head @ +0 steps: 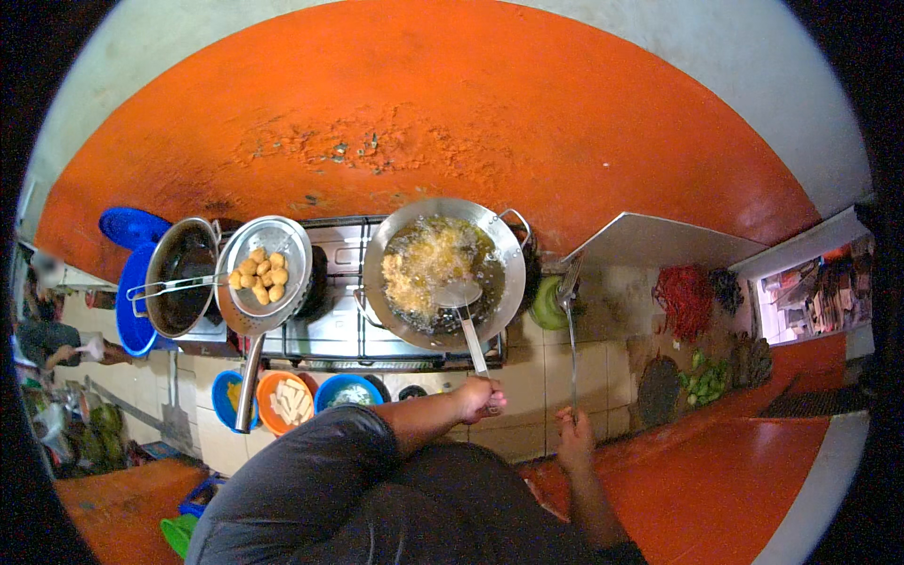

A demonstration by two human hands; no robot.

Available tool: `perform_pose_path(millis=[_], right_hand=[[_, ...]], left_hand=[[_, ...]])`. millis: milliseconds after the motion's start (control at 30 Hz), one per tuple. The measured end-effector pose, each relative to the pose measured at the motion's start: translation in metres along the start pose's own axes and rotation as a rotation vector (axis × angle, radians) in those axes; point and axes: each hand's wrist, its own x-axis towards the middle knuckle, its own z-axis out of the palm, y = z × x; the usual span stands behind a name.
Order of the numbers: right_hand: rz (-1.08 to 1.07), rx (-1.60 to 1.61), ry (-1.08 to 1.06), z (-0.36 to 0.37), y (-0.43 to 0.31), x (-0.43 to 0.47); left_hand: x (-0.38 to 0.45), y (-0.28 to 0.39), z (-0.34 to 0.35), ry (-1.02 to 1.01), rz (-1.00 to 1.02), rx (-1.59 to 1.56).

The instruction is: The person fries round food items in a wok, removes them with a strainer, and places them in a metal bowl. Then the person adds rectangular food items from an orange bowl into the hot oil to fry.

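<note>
My left hand (pixel 482 400) grips the handle of a broad-headed metal skimmer (pixel 472 339). The skimmer's head dips into bubbling oil in a two-handled metal wok (pixel 510 282) on the stove. Golden battered food (pixel 417 272) fries in the foaming oil, and its separate pieces are hard to make out. Farther right, my right hand (pixel 577 434) is closed around the thin handle of a long metal utensil (pixel 573 353). This utensil's head, too blurred to name exactly, is raised over a green round object (pixel 547 304) beside the wok.
On the stove (pixel 337 332), a perforated strainer (pixel 244 321) carries a wire-handled skimmer (pixel 176 284) with fried balls (pixel 261 275). Left stands a pot of dark liquid (pixel 180 275). Below are an orange bowl of pale sticks (pixel 289 402) and blue bowls (pixel 348 390). Another person (pixel 49 345) is far left.
</note>
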Motion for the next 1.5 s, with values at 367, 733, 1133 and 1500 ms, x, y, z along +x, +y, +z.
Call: perform_pose_path(millis=[367, 733, 1133, 1500], right_hand=[[-0.104, -0.247, 0.028, -0.006, -0.011, 0.026], [-0.155, -0.286, -0.109, -0.015, -0.058, 0.06], [-0.32, -0.686, -0.33, -0.05, -0.149, 0.136], [-0.509, -1.352, -0.512, 0.008, -0.219, 0.173]], left_hand=[[-0.091, 0.02, -0.006, 0.102, 0.242, -0.042], [-0.163, 0.042, -0.046, 0.133, 0.336, 0.366], [-0.247, 0.087, -0.087, 0.795, 0.582, 1.246], [-0.262, 0.115, -0.12, 1.086, 0.717, 1.493]])
